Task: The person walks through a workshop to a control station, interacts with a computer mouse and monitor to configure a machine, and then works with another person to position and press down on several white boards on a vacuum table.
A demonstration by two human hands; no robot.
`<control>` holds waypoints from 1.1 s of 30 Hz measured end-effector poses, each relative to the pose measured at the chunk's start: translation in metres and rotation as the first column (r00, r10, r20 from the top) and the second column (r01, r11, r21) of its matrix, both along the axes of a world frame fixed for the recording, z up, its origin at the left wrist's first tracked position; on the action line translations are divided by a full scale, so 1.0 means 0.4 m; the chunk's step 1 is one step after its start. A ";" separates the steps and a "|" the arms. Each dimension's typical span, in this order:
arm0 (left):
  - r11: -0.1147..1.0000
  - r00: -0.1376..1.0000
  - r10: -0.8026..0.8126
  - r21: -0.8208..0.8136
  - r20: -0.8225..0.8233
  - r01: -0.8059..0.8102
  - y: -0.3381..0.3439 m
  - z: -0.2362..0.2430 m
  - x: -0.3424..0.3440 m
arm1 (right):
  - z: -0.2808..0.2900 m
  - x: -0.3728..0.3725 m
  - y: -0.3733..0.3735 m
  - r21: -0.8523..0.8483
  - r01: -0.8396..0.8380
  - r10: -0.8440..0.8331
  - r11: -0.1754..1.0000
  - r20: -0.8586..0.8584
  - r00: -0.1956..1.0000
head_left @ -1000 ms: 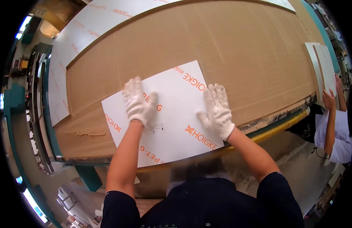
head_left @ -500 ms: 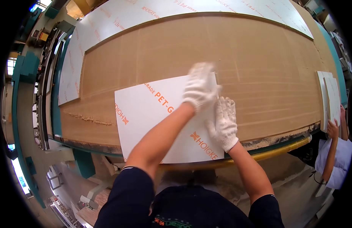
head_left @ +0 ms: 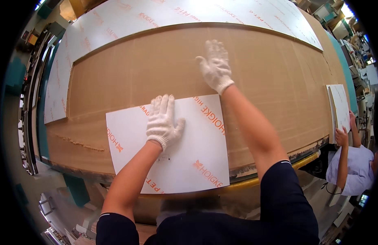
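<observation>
A white rectangular panel (head_left: pixel 189 151) with orange print lies at the near edge of a large brown board table, its near edge reaching the yellow rail. On the panel's upper left part rests my left hand (head_left: pixel 162 122) in a white knitted glove, flat, fingers pointing away from me and thumb out. My right hand (head_left: pixel 216 67), also gloved in white, is stretched out past the panel's far right corner, over the brown board (head_left: pixel 270 94). Its fingers are spread, slightly blurred, with nothing in them. Whether it touches the board I cannot tell.
A large white L-shaped sheet (head_left: pixel 127 20) with orange print lies along the table's far and left sides. A line of sawdust (head_left: pixel 82 143) is at the left. On the right, another person (head_left: pixel 352 163) holds white panels (head_left: pixel 340 106) at the table's edge. A yellow rail (head_left: pixel 305 161) borders the near side.
My left hand has moved left from the panel's right edge onto its upper left part. My right hand has left the panel's right edge and reached farther away. The view has shifted slightly.
</observation>
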State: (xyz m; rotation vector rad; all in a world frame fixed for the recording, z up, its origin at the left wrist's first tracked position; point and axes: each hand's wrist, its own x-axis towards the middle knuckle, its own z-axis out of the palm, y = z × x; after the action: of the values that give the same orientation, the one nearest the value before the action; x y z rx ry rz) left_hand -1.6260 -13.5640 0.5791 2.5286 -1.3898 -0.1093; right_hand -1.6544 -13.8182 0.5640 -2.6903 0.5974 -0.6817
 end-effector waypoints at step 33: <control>0.998 0.990 -0.066 -0.019 -0.125 0.065 0.674 -0.046 -0.047 | 0.063 0.151 0.729 0.138 -0.302 0.326 0.943 -0.209 0.922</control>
State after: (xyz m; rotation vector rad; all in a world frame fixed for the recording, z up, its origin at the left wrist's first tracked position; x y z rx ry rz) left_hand -1.6447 -13.2943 0.5608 2.4187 -1.4187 -0.2642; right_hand -1.5940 -13.5267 0.5892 -2.6973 0.2310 -0.2485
